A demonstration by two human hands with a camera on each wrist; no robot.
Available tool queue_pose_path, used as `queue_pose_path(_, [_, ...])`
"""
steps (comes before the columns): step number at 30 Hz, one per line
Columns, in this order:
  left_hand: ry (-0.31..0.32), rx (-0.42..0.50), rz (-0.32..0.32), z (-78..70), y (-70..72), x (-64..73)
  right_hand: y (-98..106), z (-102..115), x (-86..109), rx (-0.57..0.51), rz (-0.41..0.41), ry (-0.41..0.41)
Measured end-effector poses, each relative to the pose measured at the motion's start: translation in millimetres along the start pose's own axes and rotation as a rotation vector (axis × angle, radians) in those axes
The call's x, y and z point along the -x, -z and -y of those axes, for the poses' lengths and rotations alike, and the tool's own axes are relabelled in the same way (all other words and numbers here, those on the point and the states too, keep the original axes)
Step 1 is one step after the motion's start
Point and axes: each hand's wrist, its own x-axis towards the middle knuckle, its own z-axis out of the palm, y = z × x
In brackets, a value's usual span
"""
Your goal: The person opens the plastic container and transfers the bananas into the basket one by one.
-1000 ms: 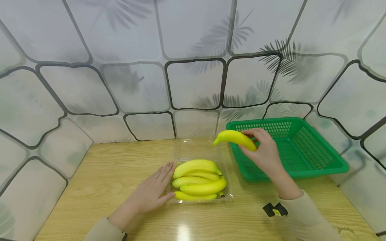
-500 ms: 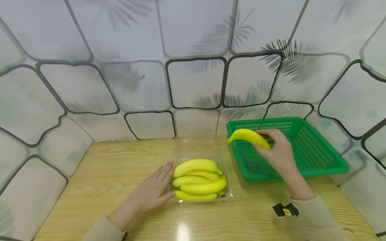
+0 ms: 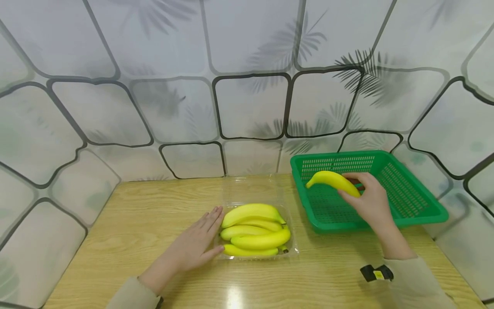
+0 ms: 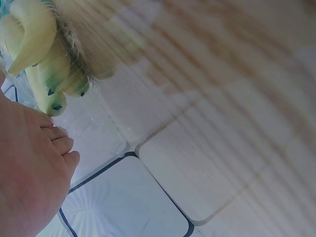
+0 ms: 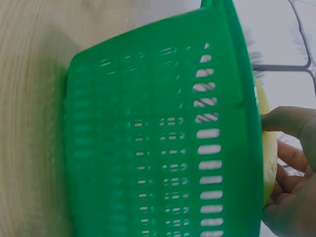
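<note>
In the head view my right hand [image 3: 368, 199] pinches a yellow banana [image 3: 332, 180] between thumb and fingers, over the green basket [image 3: 420, 214]. The right wrist view shows that banana [image 5: 269, 153] partly hidden behind the basket's rim, with the thumb on it. Several more bananas [image 3: 254, 238] lie in a clear plastic container [image 3: 294, 248] at the middle of the table. My left hand [image 3: 194, 244] lies flat with straight fingers against the container's left side. From the left wrist, the hand [image 4: 34, 163] appears beside the bananas [image 4: 39, 49].
The container's clear lid [image 3: 252, 189] stands folded back toward the wall. A patterned wall [image 3: 251, 107] closes off the back and sides of the wooden table [image 3: 146, 214]. The basket stands at the back right.
My right hand has carried the banana rightward from the basket's left edge to over its inside, and lower in the last half second. My left hand and the container have stayed put.
</note>
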Motion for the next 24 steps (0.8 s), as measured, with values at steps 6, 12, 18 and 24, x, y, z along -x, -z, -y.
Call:
queue_pose_path(6, [0.006, 0.011, 0.011, 0.2, 1.2, 0.0, 4, -12, 1.5, 0.032, 0.036, -0.030])
queue_pose_path(12, [0.003, 0.016, 0.012, 0.8, -0.1, 0.0, 6, -22, 1.4, 0.067, 0.073, -0.071])
queue_pose_path(18, [-0.005, 0.014, 0.005, 0.2, -1.2, -0.1, 6, -27, 1.1, 0.095, 0.121, -0.093])
queue_pose_path(24, [-0.007, 0.011, -0.001, 0.4, -0.3, -0.1, 6, -31, 0.8, 0.105, 0.196, -0.115])
